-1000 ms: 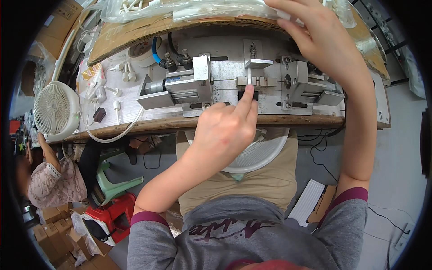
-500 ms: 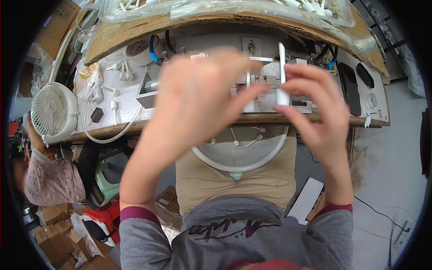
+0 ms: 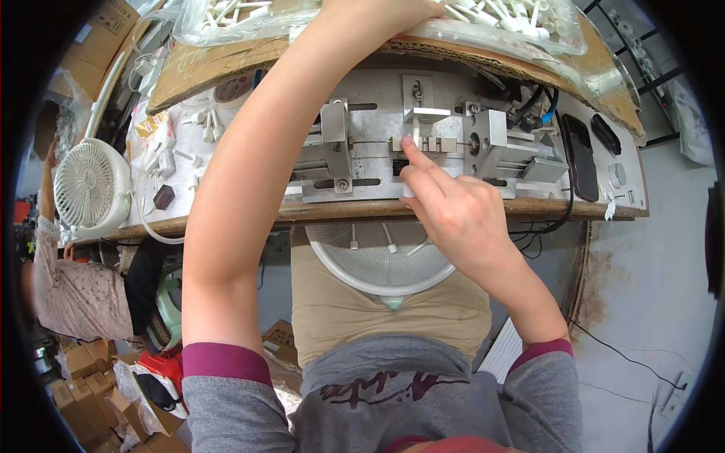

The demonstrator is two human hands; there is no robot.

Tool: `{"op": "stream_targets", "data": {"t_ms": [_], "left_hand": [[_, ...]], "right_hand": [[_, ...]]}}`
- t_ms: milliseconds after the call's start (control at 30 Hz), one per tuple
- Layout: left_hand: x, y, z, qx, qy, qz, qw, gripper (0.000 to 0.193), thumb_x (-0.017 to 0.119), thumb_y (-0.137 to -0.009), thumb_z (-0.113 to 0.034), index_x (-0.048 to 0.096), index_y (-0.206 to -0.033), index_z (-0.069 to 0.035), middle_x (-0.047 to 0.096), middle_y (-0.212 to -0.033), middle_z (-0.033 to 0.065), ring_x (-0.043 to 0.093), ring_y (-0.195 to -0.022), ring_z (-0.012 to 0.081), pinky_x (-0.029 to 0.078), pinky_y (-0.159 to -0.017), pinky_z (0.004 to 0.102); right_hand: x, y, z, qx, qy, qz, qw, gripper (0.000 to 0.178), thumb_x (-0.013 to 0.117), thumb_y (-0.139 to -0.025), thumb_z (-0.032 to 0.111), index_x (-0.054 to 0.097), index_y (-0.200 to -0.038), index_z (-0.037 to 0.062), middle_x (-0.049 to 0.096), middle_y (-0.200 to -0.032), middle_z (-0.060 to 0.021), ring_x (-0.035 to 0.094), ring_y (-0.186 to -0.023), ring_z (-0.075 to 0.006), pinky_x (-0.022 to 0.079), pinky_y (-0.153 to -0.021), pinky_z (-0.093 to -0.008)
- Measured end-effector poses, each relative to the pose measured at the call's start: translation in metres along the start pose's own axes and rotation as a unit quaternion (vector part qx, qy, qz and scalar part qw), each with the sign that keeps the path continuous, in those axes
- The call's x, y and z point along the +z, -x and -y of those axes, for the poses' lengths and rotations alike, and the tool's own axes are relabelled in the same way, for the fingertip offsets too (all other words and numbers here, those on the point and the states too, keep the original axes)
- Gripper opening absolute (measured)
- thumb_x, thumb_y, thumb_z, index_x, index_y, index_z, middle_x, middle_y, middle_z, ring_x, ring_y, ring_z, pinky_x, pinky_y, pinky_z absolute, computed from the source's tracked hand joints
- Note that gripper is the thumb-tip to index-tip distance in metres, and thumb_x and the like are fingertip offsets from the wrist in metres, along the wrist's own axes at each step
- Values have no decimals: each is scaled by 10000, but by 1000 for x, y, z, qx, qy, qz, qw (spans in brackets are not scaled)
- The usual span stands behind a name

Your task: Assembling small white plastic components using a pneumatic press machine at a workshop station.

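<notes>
Your right hand [image 3: 459,220] touched the white rod [image 3: 417,130], presumably to steady it; its grip, like your left hand's [image 3: 394,12], was unclear.

A white stick [image 3: 417,130]. White fan [image 3: 89,187] at the tabletop's [image 3: 635,190] left edge; black phone [image 3: 581,157] near its right. Gray shirt [image 3: 415,419], purple cuffs [image 3: 226,364].

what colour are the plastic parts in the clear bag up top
The plastic parts are white; the head view shows them best.

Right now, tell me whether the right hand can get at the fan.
Probably not easily: the fan stands far to the left of the right hand, and the left forearm slants up between them.
</notes>
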State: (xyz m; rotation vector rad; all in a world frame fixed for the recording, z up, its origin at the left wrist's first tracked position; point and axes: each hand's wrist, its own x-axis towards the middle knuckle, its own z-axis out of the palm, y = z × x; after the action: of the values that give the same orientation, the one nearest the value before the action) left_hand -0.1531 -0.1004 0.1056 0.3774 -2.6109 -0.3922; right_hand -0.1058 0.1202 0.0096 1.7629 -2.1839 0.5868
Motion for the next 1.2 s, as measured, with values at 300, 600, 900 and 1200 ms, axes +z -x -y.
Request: {"op": "stream_targets", "data": {"t_ms": [300, 600, 900, 1200], "left_hand": [[-36, 40, -13, -7, 223, -15, 975, 354, 745, -819, -182, 684, -1057, 73, 704, -835, 133, 689, -775, 201, 554, -697, 307], [-49, 98, -19, 28, 431, -26, 902, 203, 713, -834, -21, 696, -1019, 59, 587, -1079, 96, 707, -919, 183, 604, -794, 241], [-38, 164, -6, 122, 223, -46, 966, 345, 780, -744, 34, 743, -1082, -23, 675, -1215, 133, 694, -978, 181, 611, -784, 277], [16, 211, -18, 140, -14, 19, 990, 283, 788, -756, -130, 742, -1031, -82, 700, -1227, 57, 626, -553, 190, 512, -553, 280]], "right_hand": [[10, 17, 5, -7, -64, -96, 993, 248, 772, -740, 131, 667, -940, 30, 720, -1153, -128, 677, -669, -174, 526, -613, -268], [1, 1, -1, 51, -81, 9, 995, 238, 767, -790, 99, 668, -994, 28, 711, -1183, -107, 723, -717, -222, 544, -574, -298], [-33, -23, -17, 50, -175, 39, 982, 261, 756, -805, 169, 646, -1001, 37, 735, -1032, -108, 681, -614, -241, 552, -575, -335], [-79, -128, -85, 223, -47, -30, 973, 255, 660, -888, 128, 678, -1045, -71, 724, -916, -173, 691, -837, -261, 540, -807, -344]]}}
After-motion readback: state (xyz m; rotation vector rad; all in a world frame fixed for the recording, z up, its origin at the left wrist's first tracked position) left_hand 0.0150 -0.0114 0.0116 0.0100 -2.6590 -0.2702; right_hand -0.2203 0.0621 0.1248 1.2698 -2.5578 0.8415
